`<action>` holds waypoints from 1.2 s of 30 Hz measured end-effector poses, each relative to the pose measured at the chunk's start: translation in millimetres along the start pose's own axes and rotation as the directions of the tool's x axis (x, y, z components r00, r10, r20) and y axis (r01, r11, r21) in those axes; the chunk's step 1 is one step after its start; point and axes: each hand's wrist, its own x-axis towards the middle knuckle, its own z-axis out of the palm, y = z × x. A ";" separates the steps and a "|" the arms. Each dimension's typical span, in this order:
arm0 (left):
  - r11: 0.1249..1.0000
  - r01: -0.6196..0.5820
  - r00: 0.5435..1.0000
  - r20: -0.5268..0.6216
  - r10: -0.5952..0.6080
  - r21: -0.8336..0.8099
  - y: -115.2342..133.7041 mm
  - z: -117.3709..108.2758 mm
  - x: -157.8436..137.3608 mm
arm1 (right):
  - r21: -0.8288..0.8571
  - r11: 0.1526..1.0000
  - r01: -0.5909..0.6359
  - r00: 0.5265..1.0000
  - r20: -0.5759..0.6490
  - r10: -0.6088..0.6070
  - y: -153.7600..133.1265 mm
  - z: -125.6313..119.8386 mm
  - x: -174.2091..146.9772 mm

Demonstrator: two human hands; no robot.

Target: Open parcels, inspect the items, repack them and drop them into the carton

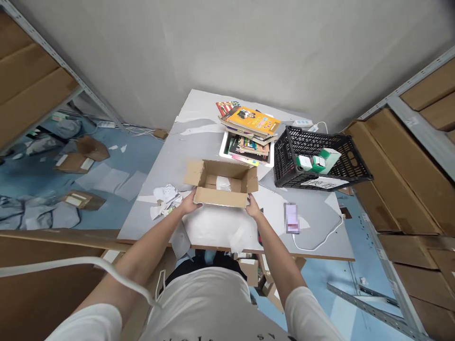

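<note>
An open cardboard box (221, 197) sits near the front of the table with its flaps folded outward. A piece of white paper (223, 183) lies inside it. My left hand (190, 203) grips the box at its front left corner, and my right hand (252, 207) holds the front right corner. The fingertips of both hands are partly hidden by the cardboard. Crumpled paper (167, 196) lies just left of my left hand. Right of my right hand rests a phone (292, 218) plugged into a white cable.
Behind the box, books (254, 121) are piled on a white bin (224, 150). A black plastic crate (322, 142) with green-and-white boxes (318, 164) stands at right. The grey table (163, 161) backs toward a wall. Shelves with large cartons (377, 184) flank both sides.
</note>
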 end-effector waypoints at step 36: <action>0.933 0.141 0.990 0.066 -0.126 -0.331 -66.6 -8.3 -110.8 | 0.040 0.955 -0.293 0.948 -0.115 0.296 11.2 27.7 -135.4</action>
